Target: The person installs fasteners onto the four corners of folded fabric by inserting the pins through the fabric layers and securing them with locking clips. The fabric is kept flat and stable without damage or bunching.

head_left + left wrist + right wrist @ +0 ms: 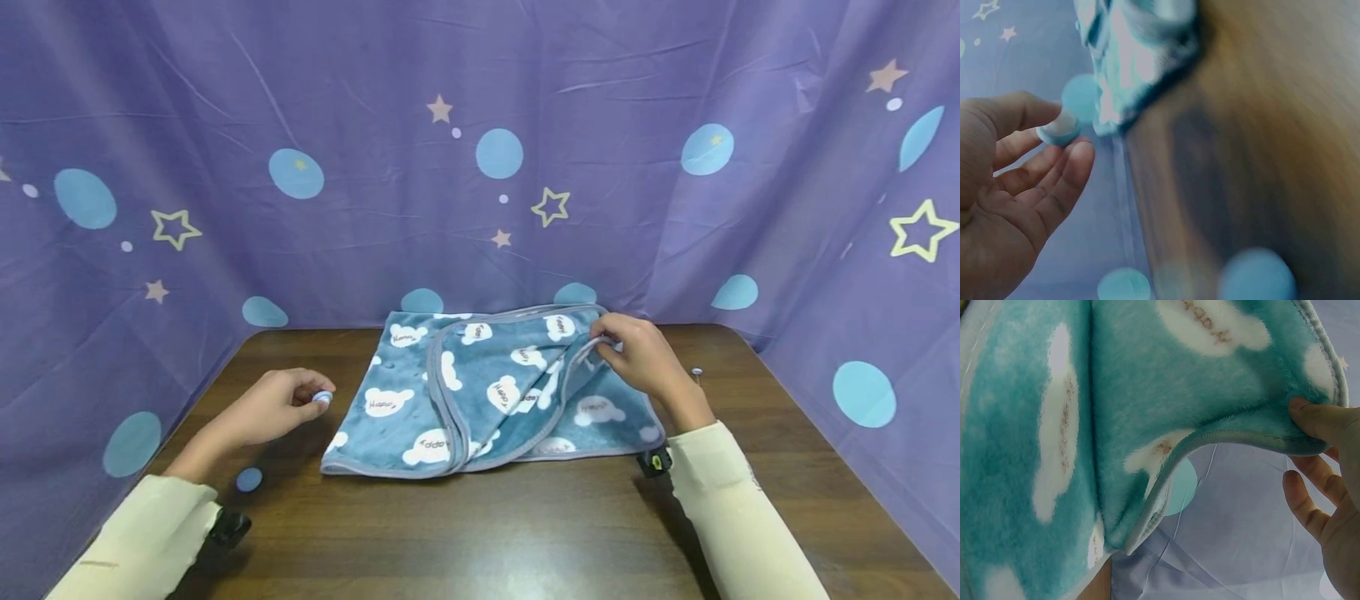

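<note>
A teal fleece blanket (405, 375) with white bear-head shapes and a grey edging lies on the table, its right part folded over to the left. Between thumb and fingers my right hand (637, 354) pinches the blanket's edge near a corner and lifts it; in the right wrist view, the edging droops from the thumb. My left hand (273, 406), left of the blanket and apart from it, pinches a small round blue-and-white piece (1060, 128). Its exact kind is unclear. A flat blue disc (249, 479) rests on the table below the left forearm.
On the brown wooden table (487, 533), a small pin-like thing with a round head (697, 372) stands right of the right wrist. A purple curtain (390, 225) with stars and dots hangs behind and at both sides.
</note>
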{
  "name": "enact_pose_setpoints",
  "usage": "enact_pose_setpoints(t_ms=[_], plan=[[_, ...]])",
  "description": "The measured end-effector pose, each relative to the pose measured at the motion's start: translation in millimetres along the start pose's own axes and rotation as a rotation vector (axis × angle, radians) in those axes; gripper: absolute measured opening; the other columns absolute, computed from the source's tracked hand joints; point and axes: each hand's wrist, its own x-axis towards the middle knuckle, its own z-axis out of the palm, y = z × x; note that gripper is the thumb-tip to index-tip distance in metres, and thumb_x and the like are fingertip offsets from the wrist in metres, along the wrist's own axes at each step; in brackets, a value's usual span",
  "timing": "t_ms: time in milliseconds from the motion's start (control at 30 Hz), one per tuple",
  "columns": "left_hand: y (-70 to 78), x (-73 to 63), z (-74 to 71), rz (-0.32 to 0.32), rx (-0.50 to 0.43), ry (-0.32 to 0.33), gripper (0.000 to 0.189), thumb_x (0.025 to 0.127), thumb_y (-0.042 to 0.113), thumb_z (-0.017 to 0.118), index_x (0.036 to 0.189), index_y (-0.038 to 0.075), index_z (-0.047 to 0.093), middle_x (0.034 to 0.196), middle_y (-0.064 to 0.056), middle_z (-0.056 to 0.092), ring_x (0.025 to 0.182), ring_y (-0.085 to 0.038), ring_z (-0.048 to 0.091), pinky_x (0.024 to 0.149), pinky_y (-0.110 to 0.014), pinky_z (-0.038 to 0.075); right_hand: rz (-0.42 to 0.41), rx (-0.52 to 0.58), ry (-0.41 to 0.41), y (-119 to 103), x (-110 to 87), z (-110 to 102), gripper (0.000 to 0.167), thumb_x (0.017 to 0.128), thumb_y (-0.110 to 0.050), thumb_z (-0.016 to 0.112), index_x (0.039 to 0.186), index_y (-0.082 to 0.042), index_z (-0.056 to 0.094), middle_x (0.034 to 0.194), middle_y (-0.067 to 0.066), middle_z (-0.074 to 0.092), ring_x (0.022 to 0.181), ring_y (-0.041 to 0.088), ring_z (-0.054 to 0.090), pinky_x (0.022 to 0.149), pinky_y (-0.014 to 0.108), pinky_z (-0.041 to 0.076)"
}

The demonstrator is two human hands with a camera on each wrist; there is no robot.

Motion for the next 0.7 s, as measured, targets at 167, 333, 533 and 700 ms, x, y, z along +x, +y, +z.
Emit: enact_pose_setpoints(t_ms=[167, 333, 533, 700], plan=[[24.0, 33.8, 8.1, 0.036, -0.084, 0.035, 0.015, 0.095, 0.012, 0.072, 0.109, 0.005, 0.072, 0.095, -0.001, 0.073, 0.086, -0.014, 0.067, 0.074, -0.033, 0.055, -0.008, 0.001, -0.004, -1, 0.4, 1, 0.03, 0.079, 0.016, 0.075, 0.089, -0.011, 0.067, 0.087, 0.0, 0.069, 0.079, 0.015, 0.064, 0.068, 0.038, 0.055], [51.6, 65.6, 25.8, 0.082, -0.184, 0.039, 0.019, 0.092, 0.006, 0.071, 0.11, -0.001, 0.073, 0.098, -0.006, 0.074, 0.088, -0.016, 0.068, 0.075, -0.033, 0.057, -0.02, -0.003, -0.011, -3, 1.4, 2, 0.029, 0.079, 0.015, 0.075, 0.09, -0.01, 0.067, 0.087, 0.001, 0.069, 0.08, 0.016, 0.065, 0.069, 0.039, 0.056], [81.1, 100.1, 46.8, 0.146, -0.254, 0.018, 0.022, 0.092, 0.006, 0.07, 0.112, -0.002, 0.073, 0.101, -0.007, 0.073, 0.09, -0.019, 0.069, 0.079, -0.035, 0.058, -0.02, -0.012, -0.014, -4, 3.1, 2, 0.028, 0.08, 0.014, 0.075, 0.09, -0.01, 0.067, 0.088, 0.002, 0.07, 0.08, 0.017, 0.066, 0.07, 0.039, 0.056], [106.3, 123.7, 59.7, 0.093, -0.334, 0.014, 0.022, 0.095, 0.014, 0.07, 0.115, 0.006, 0.073, 0.109, -0.007, 0.072, 0.1, -0.023, 0.069, 0.087, -0.04, 0.057, -0.019, -0.017, -0.008, -3, 1.9, 2, 0.029, 0.079, 0.015, 0.075, 0.091, -0.01, 0.067, 0.088, 0.002, 0.07, 0.081, 0.018, 0.066, 0.069, 0.039, 0.056]])
